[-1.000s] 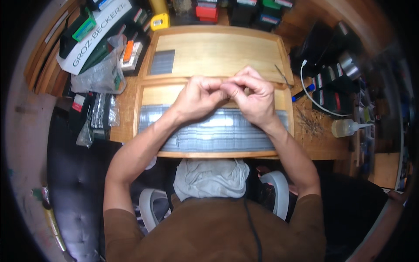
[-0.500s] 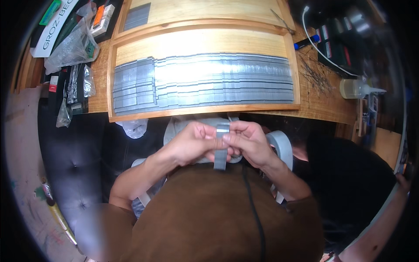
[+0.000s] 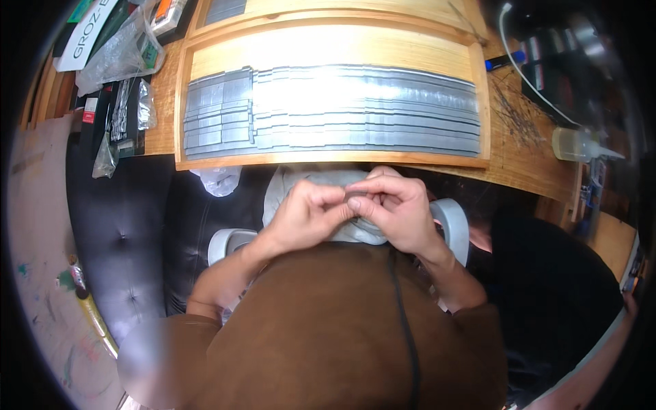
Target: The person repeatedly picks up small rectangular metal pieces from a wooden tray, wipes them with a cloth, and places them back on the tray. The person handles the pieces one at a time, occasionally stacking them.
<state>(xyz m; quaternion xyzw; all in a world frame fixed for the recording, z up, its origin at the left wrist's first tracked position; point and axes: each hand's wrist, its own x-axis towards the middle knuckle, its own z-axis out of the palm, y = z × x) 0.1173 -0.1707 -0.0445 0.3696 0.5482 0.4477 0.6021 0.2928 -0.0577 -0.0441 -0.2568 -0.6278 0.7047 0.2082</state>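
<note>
A wooden tray [image 3: 181, 116] is lying on the workbench [image 3: 526, 164], and rows of flat metal strips [image 3: 342, 109] are lying side by side in it, running left to right. Behind it, a second tray [image 3: 342, 10] is sitting at the far edge of the view. Left of the tray, plastic bags [image 3: 119, 55] and small packets [image 3: 113, 130] are lying on the bench. Right of it, a squeeze bottle [image 3: 577, 145] is lying on its side, with loose wires [image 3: 516, 109] between bottle and tray. In front of the tray, the left hand [image 3: 304, 215] and right hand [image 3: 396, 208] are meeting, fingertips touching, over a cloth [image 3: 307, 181] in the lap.
</note>
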